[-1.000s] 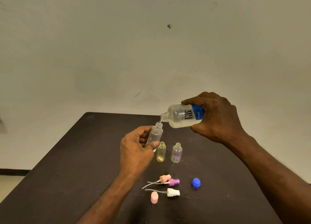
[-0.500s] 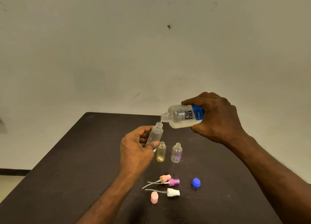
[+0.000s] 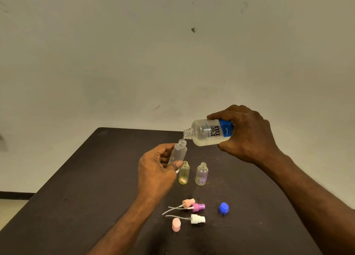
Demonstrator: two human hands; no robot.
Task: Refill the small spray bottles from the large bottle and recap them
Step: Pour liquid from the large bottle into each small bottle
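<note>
L hand (image 3: 155, 170) is held above the tabletop (image 3: 76, 187) centre, thumb and fingers curled round a clear small spray bottle (image 3: 177, 153), uncapped, neck tilted up and to the right. Just right of it, two more uncapped small bottles stand upright near the centre: a yellow-tinted bottle (image 3: 184, 173), then a purple-tinted bottle (image 3: 201, 174), close but apart. Toward the near edge lie a pink cap (image 3: 176, 224), a peach spray head (image 3: 188, 203) touching a purple spray head (image 3: 198, 207), a white spray head (image 3: 197, 219), and a blue cap (image 3: 223, 208) further right. R hand (image 3: 247, 137) grips the large bottle (image 3: 208, 133) near its base, tipped approx. horizontal, open mouth just above the clear bottle's neck; liquid pools along its lower side.
</note>
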